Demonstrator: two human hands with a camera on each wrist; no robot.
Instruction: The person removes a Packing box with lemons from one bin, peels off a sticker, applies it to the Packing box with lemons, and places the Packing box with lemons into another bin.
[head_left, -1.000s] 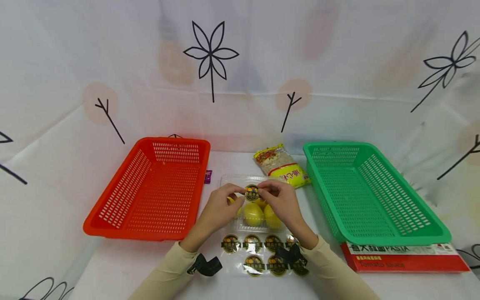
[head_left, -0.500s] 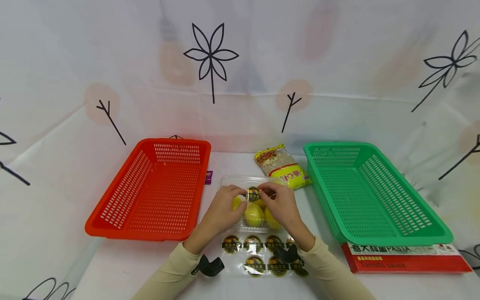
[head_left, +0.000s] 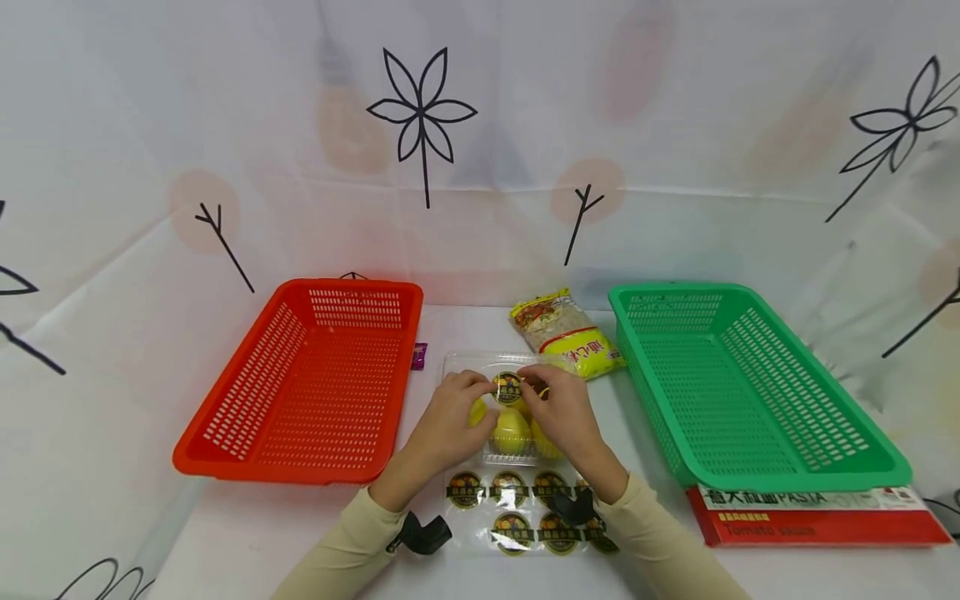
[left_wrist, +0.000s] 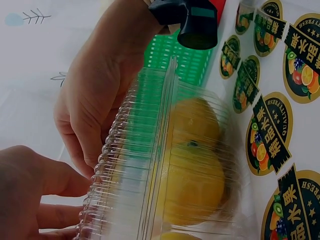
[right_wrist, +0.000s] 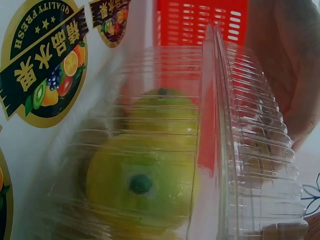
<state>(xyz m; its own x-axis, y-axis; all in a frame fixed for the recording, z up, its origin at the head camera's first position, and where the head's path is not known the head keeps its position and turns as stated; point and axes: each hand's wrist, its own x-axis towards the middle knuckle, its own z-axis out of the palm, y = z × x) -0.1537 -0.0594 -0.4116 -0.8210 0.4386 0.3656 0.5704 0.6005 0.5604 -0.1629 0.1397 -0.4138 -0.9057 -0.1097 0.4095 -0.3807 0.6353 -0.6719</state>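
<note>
Both hands meet over the clear plastic box (head_left: pixel 501 400) in the middle of the table (head_left: pixel 247 533), btwn the two baskets. Left hand (head_left: pixel 444 421) and right hand (head_left: pixel 564 410) each pinch one side of a round sticker (head_left: pixel 508 387), fingertips curled onto it, holding it right at the box lid. Can't tell if the sticker is already stuck down or just touching. Inside the box: yellow lemons (head_left: pixel 512 429), seen through the ribbed lid from both wrist views, green stem end showing on one (right_wrist: pixel 141 183).

Just in front of the box, near the person, lies a sticker sheet (head_left: pixel 517 510) w/ more of the same round fruit labels, partly under the right wrist. Orange basket (head_left: pixel 225 433) sits to the left, green basket (head_left: pixel 757 479) to the right, both beside the box but apart from it. Behind the box, a yellow snack bag (head_left: pixel 566 332) leans twd the green basket. A red pasta box (head_left: pixel 817 518) lies under the green basket's near edge. Small purple packet (head_left: pixel 419 355) by the orange basket's far corner.
</note>
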